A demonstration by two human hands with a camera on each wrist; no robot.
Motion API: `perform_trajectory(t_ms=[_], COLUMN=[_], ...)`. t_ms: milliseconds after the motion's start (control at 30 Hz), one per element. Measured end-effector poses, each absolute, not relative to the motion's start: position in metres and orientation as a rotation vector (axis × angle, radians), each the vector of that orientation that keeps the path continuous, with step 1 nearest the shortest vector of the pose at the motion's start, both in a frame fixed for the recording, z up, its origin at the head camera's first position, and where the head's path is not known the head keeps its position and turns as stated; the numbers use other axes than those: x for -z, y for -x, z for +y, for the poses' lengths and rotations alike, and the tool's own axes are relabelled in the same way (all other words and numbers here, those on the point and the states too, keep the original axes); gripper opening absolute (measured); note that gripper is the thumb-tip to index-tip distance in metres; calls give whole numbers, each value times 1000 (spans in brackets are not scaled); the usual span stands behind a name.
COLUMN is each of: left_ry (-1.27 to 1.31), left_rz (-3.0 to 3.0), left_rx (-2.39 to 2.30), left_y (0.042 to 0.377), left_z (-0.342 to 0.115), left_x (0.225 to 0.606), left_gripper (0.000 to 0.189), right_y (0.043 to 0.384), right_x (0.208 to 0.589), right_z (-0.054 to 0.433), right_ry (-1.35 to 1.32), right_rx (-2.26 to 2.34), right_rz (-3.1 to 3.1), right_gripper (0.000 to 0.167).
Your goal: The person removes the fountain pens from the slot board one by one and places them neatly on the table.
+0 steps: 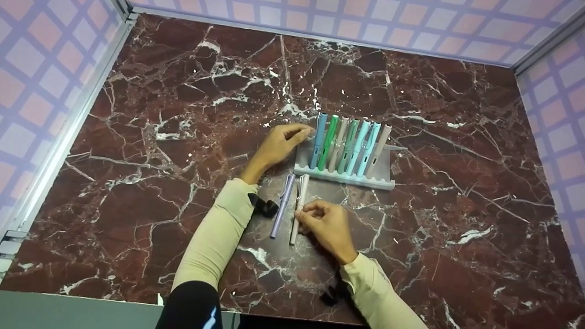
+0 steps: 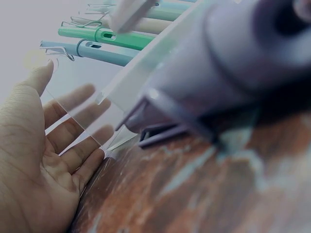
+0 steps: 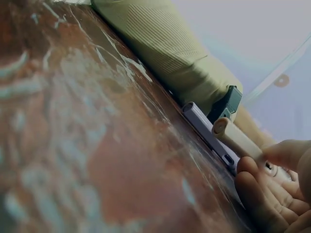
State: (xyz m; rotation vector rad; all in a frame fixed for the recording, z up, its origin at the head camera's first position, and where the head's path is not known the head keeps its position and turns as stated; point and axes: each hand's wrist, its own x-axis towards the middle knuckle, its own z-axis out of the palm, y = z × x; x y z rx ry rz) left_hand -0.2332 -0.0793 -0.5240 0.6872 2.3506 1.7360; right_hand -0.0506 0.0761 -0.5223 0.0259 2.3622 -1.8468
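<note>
My right hand [image 1: 327, 224] pinches a whitish capped fountain pen [image 1: 300, 196] between thumb and fingers; the right wrist view shows its blunt barrel end [image 3: 228, 128]. Left of it lies a purple fountain pen [image 1: 283, 205], which looms large and blurred in the left wrist view. My left hand [image 1: 281, 144] is at the left side of a clear pen rack [image 1: 345, 179]. Its fingers, fairly straight, show through the clear plate, with the thumb by the upper corner. Several pens lean side by side in the rack, from a blue pen [image 1: 318, 141] to a beige-brown pen [image 1: 379, 151].
The rack's notched front ledge has bare slots at both ends. Underneath everything is a dark red marbled table [image 1: 457, 205] with white veins. Chequered panels [image 1: 402, 23] in metal frames stand along the back and sides. A black wrist strap [image 1: 264, 205] sits beside the purple pen.
</note>
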Motion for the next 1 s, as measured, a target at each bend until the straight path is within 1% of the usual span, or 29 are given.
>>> perform_trajectory(t_ms=[200, 433, 1000], left_ry=[-652, -675, -656], left_rz=[2342, 2274, 2323], left_rx=[-1730, -1811, -1743], left_y=[233, 235, 234], left_z=[-79, -78, -80], left_x=[524, 527, 524], left_gripper=[32, 30, 33], right_y=[54, 58, 60], right_x=[520, 519, 516], right_z=[73, 73, 73], right_ry=[-84, -109, -125], right_rx=[1720, 1715, 1708], right_rz=[2405, 2366, 2322], right_gripper=[17, 19, 23])
